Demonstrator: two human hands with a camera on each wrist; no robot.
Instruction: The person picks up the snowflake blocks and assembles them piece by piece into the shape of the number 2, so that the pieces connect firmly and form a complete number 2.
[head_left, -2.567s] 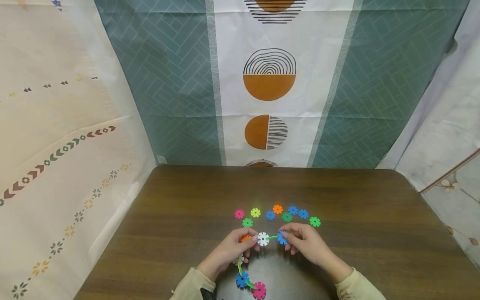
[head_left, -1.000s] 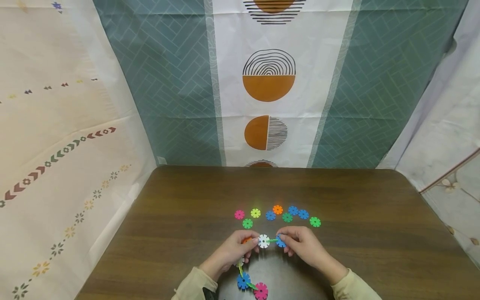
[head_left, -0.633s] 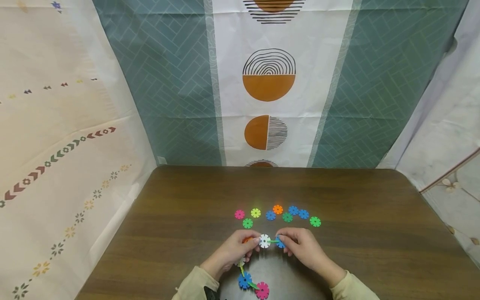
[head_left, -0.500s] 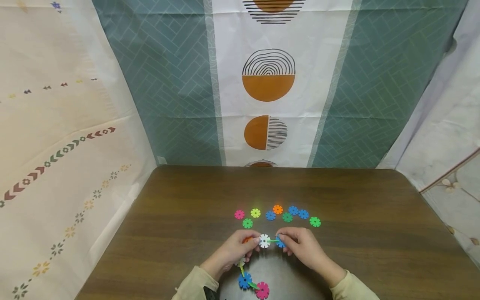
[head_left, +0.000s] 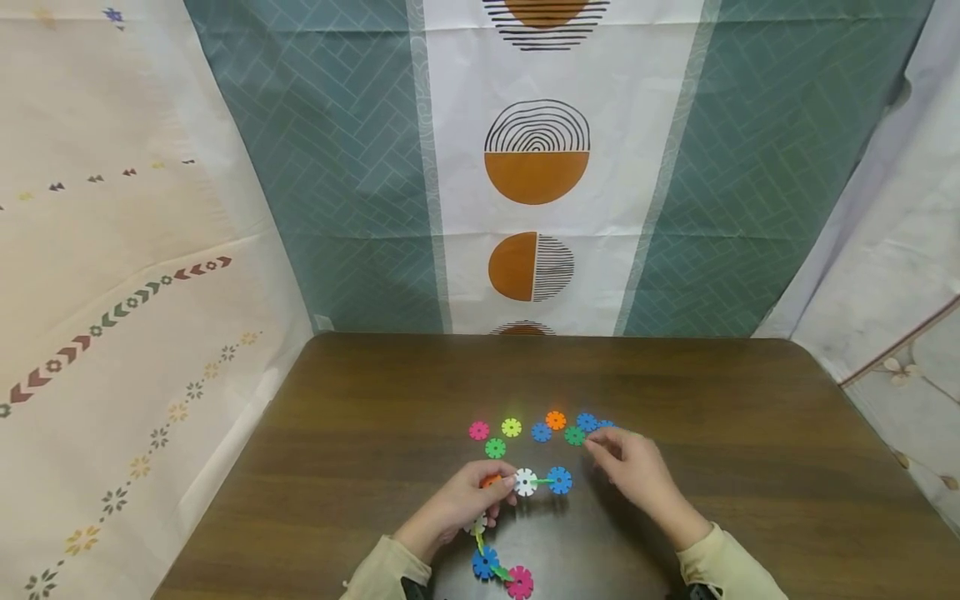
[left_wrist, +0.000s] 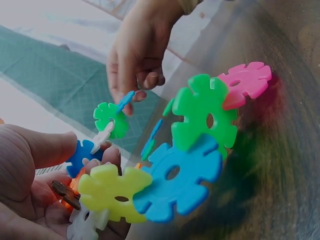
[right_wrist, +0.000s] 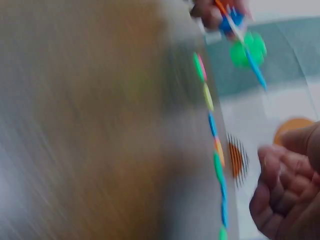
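Note:
My left hand point(head_left: 468, 497) pinches a curved chain of notched plastic interlocking discs. One end reaches right from the fingertips: a white disc point(head_left: 526, 482), an edge-on green disc point(left_wrist: 111, 120) and a blue disc point(head_left: 559, 481). Below the hand the chain runs through a yellow disc point(left_wrist: 114, 192), another blue disc point(head_left: 485, 563) and a green disc point(left_wrist: 205, 112) to a pink disc point(head_left: 520, 582). My palm and fingers partly cover its middle. My right hand point(head_left: 633, 471), fingers loosely bent and holding nothing, hovers beside the loose dark green disc point(head_left: 574, 436).
Loose discs lie in an uneven row on the brown table point(head_left: 375, 400): a pink one point(head_left: 478, 430), a yellow one point(head_left: 512, 427), a light green one point(head_left: 495, 447), an orange one point(head_left: 556, 420) and several blue. Patterned cloth point(head_left: 360, 167) hangs behind the table.
My right hand has let go of the blue end disc and moved right and away from me, toward the loose discs, covering the rightmost green one. My left hand keeps hold, shifting slightly left.

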